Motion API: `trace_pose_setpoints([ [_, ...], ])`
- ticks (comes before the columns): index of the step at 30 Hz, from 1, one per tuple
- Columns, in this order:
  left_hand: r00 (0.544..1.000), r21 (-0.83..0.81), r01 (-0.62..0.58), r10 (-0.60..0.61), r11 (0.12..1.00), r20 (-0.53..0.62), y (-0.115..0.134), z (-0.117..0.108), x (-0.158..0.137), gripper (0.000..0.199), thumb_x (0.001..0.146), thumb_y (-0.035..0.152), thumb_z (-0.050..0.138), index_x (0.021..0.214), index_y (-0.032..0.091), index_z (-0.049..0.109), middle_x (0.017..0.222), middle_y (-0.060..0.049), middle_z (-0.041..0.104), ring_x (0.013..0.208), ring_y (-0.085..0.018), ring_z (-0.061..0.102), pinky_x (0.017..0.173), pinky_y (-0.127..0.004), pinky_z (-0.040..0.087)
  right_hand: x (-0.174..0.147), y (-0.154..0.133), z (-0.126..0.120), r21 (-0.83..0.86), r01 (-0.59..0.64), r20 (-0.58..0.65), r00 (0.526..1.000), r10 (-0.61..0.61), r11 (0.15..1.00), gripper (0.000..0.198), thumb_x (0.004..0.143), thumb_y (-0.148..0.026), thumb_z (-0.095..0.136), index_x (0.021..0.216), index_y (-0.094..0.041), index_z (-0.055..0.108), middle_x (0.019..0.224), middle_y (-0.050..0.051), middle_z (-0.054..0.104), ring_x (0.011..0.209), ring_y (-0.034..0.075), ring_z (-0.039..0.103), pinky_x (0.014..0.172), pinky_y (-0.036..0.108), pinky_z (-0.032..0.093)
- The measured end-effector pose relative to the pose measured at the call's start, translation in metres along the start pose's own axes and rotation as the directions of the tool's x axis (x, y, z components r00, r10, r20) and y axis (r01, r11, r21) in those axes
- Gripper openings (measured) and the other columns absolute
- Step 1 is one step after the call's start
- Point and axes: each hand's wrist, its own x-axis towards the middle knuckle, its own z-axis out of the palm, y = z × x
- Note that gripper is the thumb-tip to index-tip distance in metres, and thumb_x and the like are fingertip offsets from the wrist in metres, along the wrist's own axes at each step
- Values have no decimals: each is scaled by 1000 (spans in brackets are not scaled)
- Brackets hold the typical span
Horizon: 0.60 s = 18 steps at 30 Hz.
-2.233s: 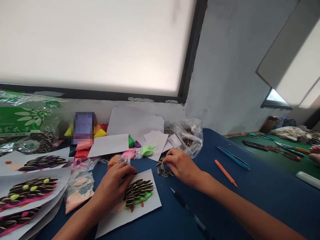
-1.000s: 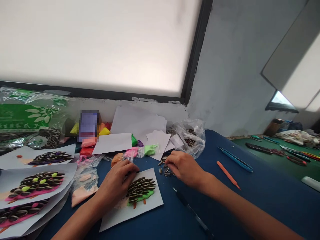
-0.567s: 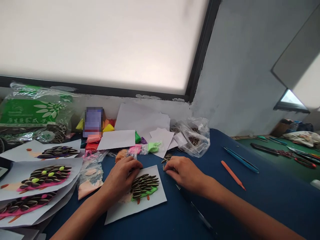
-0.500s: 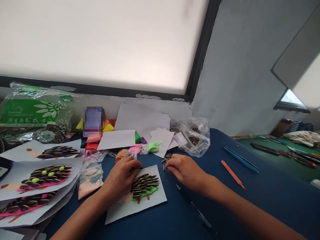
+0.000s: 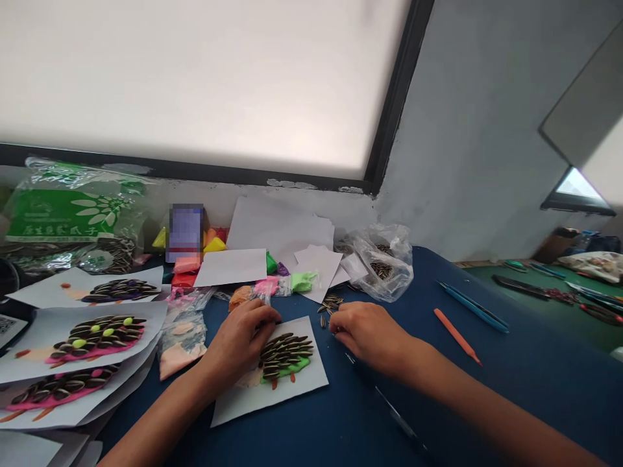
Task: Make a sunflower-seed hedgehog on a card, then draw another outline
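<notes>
Navy tabletop [image 5: 302, 447] here, w/ a white card [image 5: 233, 412] on it: lime-grn clay [image 5: 302, 366], blk seeds [image 5: 286, 349] w/ pale stripes, orange-brn stubs [image 5: 293, 377]. Now, over left, a white sheet [image 5: 34, 327] w/ hot-pink clay [image 5: 117, 348], dk striped seeds [image 5: 87, 324] & neon-yel dots [image 5: 109, 332]; pink dots [image 5: 97, 373] on the lower sheet [image 5: 92, 412]. Then packets [image 5: 302, 281]: red, yel, pink, grn, purple! Seed bag's [image 5: 48, 214] clear w/ a grn panel, white petals [image 5: 100, 207]. And there's coral tool [image 5: 457, 337], blue tool [image 5: 474, 308], dk-grn table [image 5: 516, 309]. Grey wall [image 5: 477, 130], blk frame [image 5: 399, 84].

Pretty busy dark blue table [image 5: 350, 415] across the bottom: seed-art cards [image 5: 104, 337] piled lower left, another card [image 5: 285, 363] lower middle, loose seeds [image 5: 332, 302] just below center, orange pen [image 5: 457, 336] lower right.
</notes>
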Motion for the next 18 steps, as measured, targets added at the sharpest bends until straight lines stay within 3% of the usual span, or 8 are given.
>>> trace_pose_setpoints([
  [5, 1000, 15, -1, 1, 1000, 2, -1, 0, -1, 24, 88, 27, 43, 86, 21, 66, 88, -6, 63, 82, -22, 58, 72, -35, 46, 1, -3, 6, 165, -28, -22, 999, 32, 986, 17, 80, -7, 61, 90, -18, 70, 89, 4, 69, 80, 16, 61, 67, 24, 38],
  [11, 1000, 14, 14, -14, 1000, 3, 3, -2, -1, 24, 88, 26, 43, 85, 21, 66, 87, -5, 64, 82, -22, 59, 72, -34, 47, 1, -2, 8, 181, -91, 29, 996, 87, 979, 12, 83, -8, 57, 80, -17, 65, 85, 4, 65, 75, 15, 59, 64, 25, 38],
  [15, 1000, 15, 15, -15, 1000, -1, 4, -2, -1, 24, 89, 25, 43, 85, 21, 66, 87, -6, 64, 81, -21, 59, 72, -34, 47, 0, -2, 7, 193, -22, -43, 999, 30, 981, 13, 87, -7, 50, 88, -16, 60, 91, 6, 63, 82, 17, 58, 68, 27, 40],
  [18, 1000, 13, 2, -2, 1000, 3, 3, -2, -1, 24, 90, 25, 43, 85, 22, 66, 87, -6, 64, 82, -21, 59, 72, -35, 48, -4, -6, 5, 236, 15, -80, 997, 4, 972, 13, 91, -9, 45, 93, -16, 55, 89, 6, 63, 75, 16, 57, 64, 27, 40],
])
